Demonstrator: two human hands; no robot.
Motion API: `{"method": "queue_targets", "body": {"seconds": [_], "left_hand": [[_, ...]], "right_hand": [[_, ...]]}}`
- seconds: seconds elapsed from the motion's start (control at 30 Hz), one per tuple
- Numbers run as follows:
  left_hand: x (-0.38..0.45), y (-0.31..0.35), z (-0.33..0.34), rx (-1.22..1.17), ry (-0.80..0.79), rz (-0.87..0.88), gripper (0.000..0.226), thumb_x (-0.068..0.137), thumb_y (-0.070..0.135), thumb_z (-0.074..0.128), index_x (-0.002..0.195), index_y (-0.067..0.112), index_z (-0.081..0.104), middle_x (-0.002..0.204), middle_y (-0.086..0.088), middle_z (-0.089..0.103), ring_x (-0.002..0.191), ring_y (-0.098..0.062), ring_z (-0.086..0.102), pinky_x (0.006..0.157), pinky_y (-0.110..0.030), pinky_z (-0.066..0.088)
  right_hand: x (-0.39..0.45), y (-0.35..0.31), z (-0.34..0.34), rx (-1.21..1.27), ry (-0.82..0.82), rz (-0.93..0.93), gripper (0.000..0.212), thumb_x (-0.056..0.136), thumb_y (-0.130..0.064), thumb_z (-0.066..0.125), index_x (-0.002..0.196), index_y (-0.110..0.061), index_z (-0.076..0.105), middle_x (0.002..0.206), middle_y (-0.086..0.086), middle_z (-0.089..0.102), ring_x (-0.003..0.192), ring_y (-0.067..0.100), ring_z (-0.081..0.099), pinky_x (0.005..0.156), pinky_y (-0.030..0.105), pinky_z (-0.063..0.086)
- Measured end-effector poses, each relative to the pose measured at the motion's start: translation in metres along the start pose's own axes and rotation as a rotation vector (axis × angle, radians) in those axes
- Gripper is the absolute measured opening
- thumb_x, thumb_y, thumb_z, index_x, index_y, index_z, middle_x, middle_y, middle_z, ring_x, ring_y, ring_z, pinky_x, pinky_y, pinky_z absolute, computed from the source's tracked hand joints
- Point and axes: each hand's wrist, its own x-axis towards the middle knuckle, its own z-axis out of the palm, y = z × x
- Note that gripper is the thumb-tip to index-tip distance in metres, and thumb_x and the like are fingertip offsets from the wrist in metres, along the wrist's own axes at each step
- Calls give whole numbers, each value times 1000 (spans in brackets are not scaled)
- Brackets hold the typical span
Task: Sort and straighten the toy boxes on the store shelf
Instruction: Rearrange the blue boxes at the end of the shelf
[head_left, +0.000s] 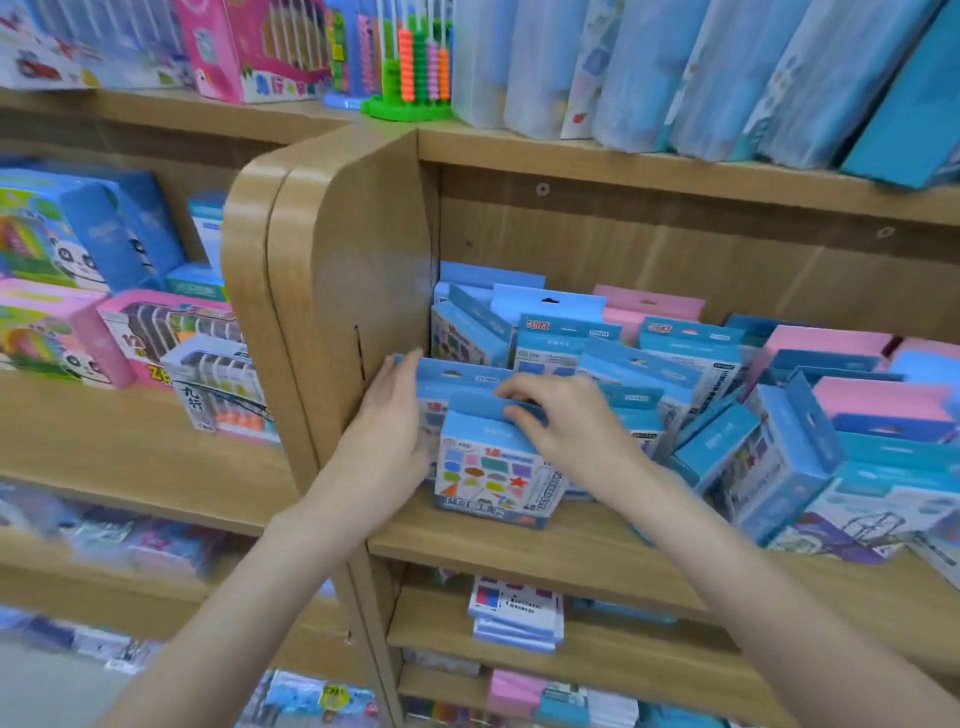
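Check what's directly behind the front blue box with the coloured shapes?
Another blue box stands right behind the front box, only its hang tab showing. The left hand and right hand cover the rest.

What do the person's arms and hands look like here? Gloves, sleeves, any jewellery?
Both are bare. The left hand and right hand wear no gloves, and no rings, watch or bracelet show. Both forearms are uncovered all the way to the bottom edge of the picture, so no sleeve is visible. Fingernails look short and unpainted, though the picture is slightly blurred.

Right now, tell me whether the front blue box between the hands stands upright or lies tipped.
Upright: the front blue box rests on its base at the shelf edge, hang tab up.
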Motion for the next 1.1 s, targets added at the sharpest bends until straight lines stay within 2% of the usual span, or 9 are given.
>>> {"method": "queue_targets", "body": {"seconds": [0.23,0.37,0.47,0.57,0.73,0.8,0.93,1.0,1.1], "left_hand": [[-14,-13,8,51,9,95,72,89,13,55,145,11,9,152,-5,16,135,-1,-2,108,-15,5],[-6,-10,13,263,-25,211,87,82,29,65,145,8,8,154,-7,7,136,-8,-11,112,-25,-3],[7,-5,17,534,-40,280,101,60,37,81,138,-1,31,145,-18,33,137,-29,21,109,-43,12],[19,-2,20,640,-43,297,99,58,41,81,134,-3,38,140,-18,41,133,-31,34,108,-44,14],[18,-8,16,635,3,323,86,35,30,92,108,2,58,116,-16,59,110,-33,57,98,-49,28],[16,-13,18,641,37,355,85,36,29,91,108,5,54,115,-14,58,109,-31,56,102,-47,30],[15,-16,18,615,66,390,101,38,29,91,123,10,41,115,-10,56,110,-24,45,103,-45,34],[15,-17,18,637,65,379,108,38,32,91,129,8,40,114,-9,57,109,-24,48,98,-49,37],[14,-18,18,684,77,380,104,40,32,90,128,5,42,115,-11,57,110,-25,45,98,-50,31]], "right_hand": [[5,11,-8,-323,30,-72,30,75,-35,72,95,-13,66,106,0,58,105,22,38,90,38,28],[4,22,-4,-366,93,-62,17,71,-22,77,73,-7,68,93,6,57,95,22,32,83,44,34],[15,14,5,-301,48,-99,18,75,-25,73,76,-8,68,99,5,55,99,19,30,88,45,33],[28,12,-16,-157,-131,-64,23,80,-36,66,86,-14,69,112,0,52,112,18,35,94,34,26],[88,29,-45,-76,-94,74,31,89,-31,56,111,-9,59,108,8,61,105,23,52,83,30,38],[115,29,-34,-138,-261,137,39,90,-31,56,117,-4,53,106,11,62,101,27,55,78,32,41],[135,30,-7,-282,-387,144,6,83,-1,54,82,5,55,90,21,58,85,37,56,64,39,46],[136,37,-9,-233,-368,168,25,82,5,53,105,14,56,109,30,60,88,41,63,76,49,53],[130,41,-18,-137,-431,116,28,87,-4,57,115,-2,57,108,12,59,77,29,66,74,36,54]]}}
